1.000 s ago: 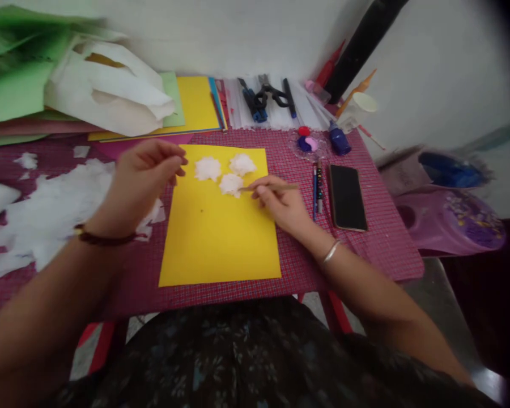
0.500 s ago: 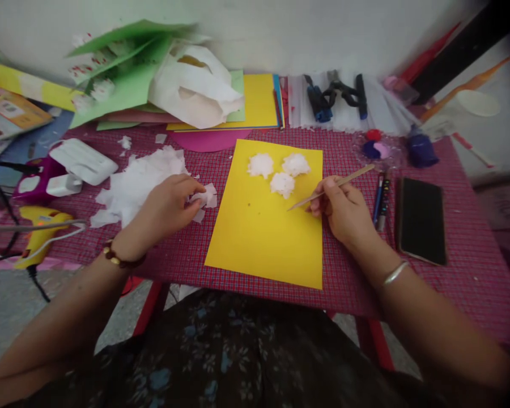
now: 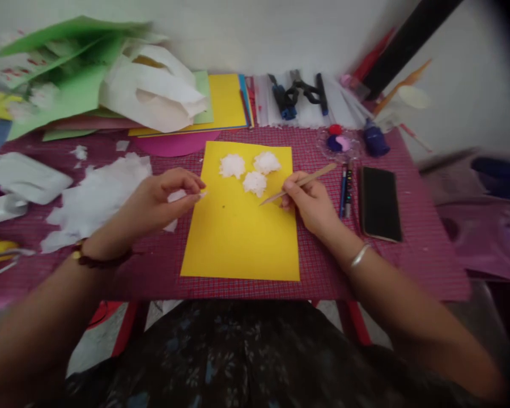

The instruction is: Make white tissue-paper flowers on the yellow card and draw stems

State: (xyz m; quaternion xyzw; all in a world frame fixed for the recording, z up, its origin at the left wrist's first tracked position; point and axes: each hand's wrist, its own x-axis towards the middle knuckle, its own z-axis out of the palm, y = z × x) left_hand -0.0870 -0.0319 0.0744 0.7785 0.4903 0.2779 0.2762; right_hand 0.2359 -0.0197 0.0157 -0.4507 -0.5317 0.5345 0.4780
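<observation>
The left hand [image 3: 158, 195], nearly closed, pinches a scrap [image 3: 203, 194] at the left edge of the sheet [image 3: 238, 243]. The right hand [image 3: 313, 205], closed around a stick [image 3: 275, 196], holds its tip near three tufts [image 3: 255, 183] on the sheet.

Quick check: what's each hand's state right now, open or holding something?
Left hand: closed, pinching a small white paper scrap.
Right hand: closed, holding a thin, pointed, light-brown wooden stick.

Stick [image 3: 317, 174]: made of matt wood. Sheet [image 3: 240, 243]: smooth paper. Clusters [image 3: 255, 183]: formed of rough-looking paper. Table [image 3: 425, 260]: covered in cloth. Bangle [image 3: 360, 255]: glossy metal.
</observation>
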